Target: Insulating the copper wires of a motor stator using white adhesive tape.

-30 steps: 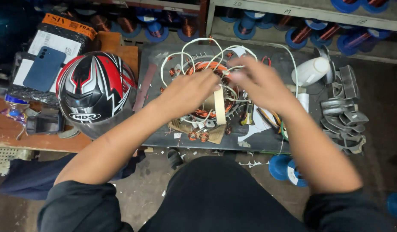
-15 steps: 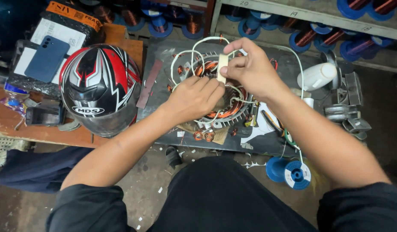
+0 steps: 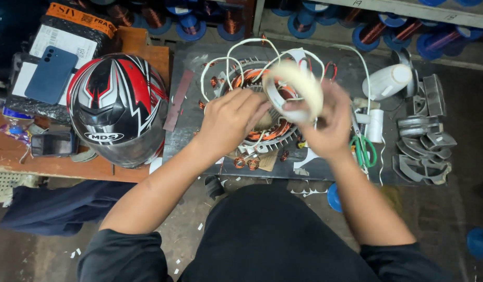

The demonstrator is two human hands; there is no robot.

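while the left hand (image 3: 228, 120) presses on the copper-wound motor core (image 3: 267, 130) near the tabletop's (image 3: 199, 57) middle, the right hand (image 3: 325, 128) pinches a blurred white tape roll (image 3: 293, 89) above it; light and stiff-looking, best held by its rim.

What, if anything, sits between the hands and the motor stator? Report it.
Nothing visible blocks them. The left hand already rests on the wound stator, on its near left side. The right hand hovers over its right side, holding a blurred loop of white tape. Only the stator's own white lead wires arc above it.
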